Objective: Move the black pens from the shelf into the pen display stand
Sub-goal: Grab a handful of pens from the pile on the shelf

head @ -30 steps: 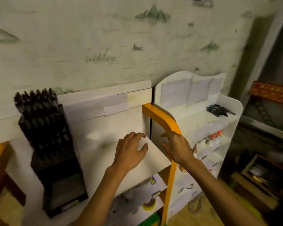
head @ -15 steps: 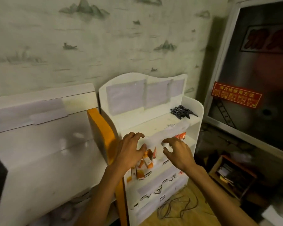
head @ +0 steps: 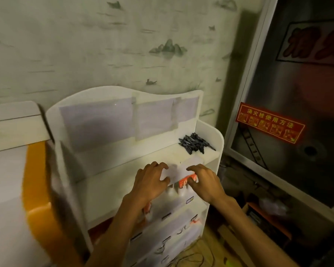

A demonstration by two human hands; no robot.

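White shelf reached, pens not yet picked up

White tiered shelf unit (head: 210, 130) stands against the painted wall (head: 104, 45), beside an orange-edged unit (head: 37, 189) on the left and a metal cabinet door with a red sign (head: 270, 122) on the right. Lower tiers hold small orange-and-white items (head: 183, 183), too blurred to name. Black pens (head: 195, 144) lie in a loose pile at the right end of the top tier, close to the side panel. Pen display stand is not in view.

Both hands hang in front of the tier edge below the pens. Left hand (head: 150, 182): fingers loosely curled, holding nothing. Right hand (head: 204, 182): fingers bent down, tips near the orange items; looks empty, though whether they touch anything cannot be told. Neither hand touches the pens; the right one is nearer the pile.

Step in hand, as I judge it: the reach toward the pens, the start of a fetch. Next move calls for lifting a hand up and right over the tier lip to the pile, then closing fingers round a bunch. Pens are crossed over each other, so a grab may scatter some or leave strays. After that, a carry to the stand, wherever it sits off-frame.
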